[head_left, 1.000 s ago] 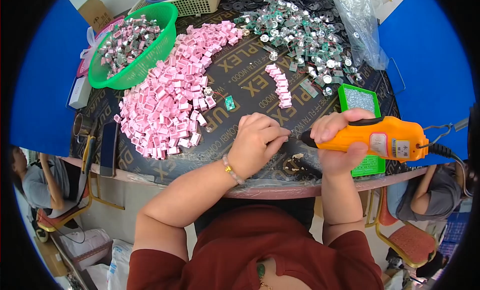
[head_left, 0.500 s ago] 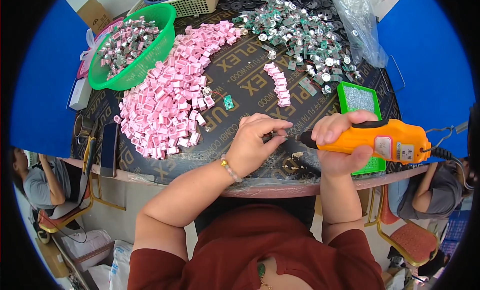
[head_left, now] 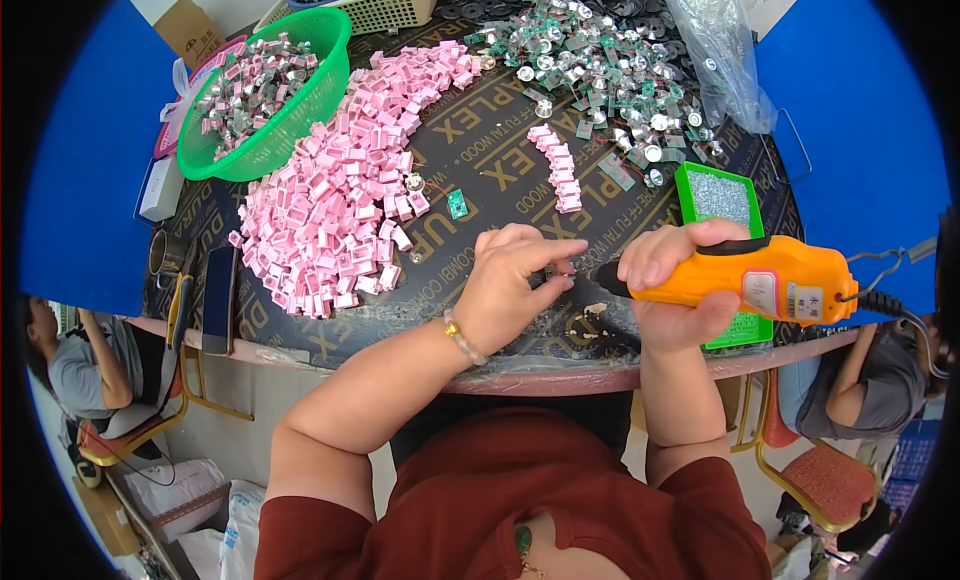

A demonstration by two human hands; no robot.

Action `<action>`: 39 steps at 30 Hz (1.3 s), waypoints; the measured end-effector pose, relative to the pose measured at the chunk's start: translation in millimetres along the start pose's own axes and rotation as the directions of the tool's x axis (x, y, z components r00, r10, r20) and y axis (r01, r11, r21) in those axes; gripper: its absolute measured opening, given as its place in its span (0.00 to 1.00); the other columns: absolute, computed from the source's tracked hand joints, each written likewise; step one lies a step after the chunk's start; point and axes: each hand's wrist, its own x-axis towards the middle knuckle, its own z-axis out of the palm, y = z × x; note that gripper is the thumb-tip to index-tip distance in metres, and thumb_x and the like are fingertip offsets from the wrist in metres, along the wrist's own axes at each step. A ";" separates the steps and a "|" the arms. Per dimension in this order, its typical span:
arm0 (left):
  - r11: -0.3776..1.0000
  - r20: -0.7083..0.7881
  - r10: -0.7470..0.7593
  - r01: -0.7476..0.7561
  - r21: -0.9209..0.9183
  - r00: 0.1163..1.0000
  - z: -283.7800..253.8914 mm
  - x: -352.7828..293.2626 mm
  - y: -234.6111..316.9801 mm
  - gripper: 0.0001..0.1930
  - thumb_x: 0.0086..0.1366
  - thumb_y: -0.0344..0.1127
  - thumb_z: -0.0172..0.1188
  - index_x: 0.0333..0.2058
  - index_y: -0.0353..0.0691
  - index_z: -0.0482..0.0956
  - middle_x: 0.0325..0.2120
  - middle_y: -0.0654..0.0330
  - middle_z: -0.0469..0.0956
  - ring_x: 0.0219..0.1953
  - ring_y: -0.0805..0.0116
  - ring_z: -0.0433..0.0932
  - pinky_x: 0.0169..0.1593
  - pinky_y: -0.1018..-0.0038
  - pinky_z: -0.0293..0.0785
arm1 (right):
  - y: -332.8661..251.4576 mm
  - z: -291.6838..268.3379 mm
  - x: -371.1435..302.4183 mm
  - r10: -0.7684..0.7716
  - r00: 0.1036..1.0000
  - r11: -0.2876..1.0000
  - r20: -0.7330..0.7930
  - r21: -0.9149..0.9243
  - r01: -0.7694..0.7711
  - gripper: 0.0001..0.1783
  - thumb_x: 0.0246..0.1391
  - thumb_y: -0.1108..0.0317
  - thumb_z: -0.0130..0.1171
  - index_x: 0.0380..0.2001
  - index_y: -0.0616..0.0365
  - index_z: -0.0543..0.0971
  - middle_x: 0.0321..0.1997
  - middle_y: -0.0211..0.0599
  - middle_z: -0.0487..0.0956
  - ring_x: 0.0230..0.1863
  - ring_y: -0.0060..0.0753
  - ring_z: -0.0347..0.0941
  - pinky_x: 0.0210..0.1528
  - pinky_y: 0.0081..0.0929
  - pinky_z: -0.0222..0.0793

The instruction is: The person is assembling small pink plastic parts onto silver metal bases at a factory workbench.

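In my right hand (head_left: 672, 298) is an orange electric screwdriver (head_left: 800, 280), lying almost level with its black nose pointing left. My left hand (head_left: 503, 285) is closed in a pinch just left of that nose. A small piece shows between its thumb and fingers, too covered to name. Beyond the hands, a short curved row of pink plastic housings (head_left: 563, 172) lies on the dark table. Left of the row is a green circuit board (head_left: 457, 204) with a wire. Close to my right hand stands a bright green tray (head_left: 684, 192) of small silvery screws (head_left: 722, 197).
A large heap of pink housings (head_left: 325, 205) spreads across the left side, beside a tilted green basket (head_left: 262, 162) of assembled parts. Circuit boards with silvery reflectors (head_left: 600, 75) are piled at the far right. A phone (head_left: 218, 300) lies near the left edge. Two people sit nearby.
The screwdriver and my right hand have shifted very slightly left. My left hand's pinch has tilted a little, and the small piece stays in it.
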 end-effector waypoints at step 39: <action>0.751 -0.014 0.128 -0.088 0.655 0.992 -49.4 16.3 8.0 0.06 0.44 0.36 0.64 0.21 0.43 0.79 0.24 0.58 0.76 0.36 0.59 0.75 0.42 0.61 0.68 | -20.4 0.7 9.9 0.042 0.999 0.998 0.007 -0.053 -0.041 0.34 0.53 0.46 0.63 0.51 0.59 0.63 0.23 0.37 0.73 0.23 0.32 0.71 0.26 0.29 0.70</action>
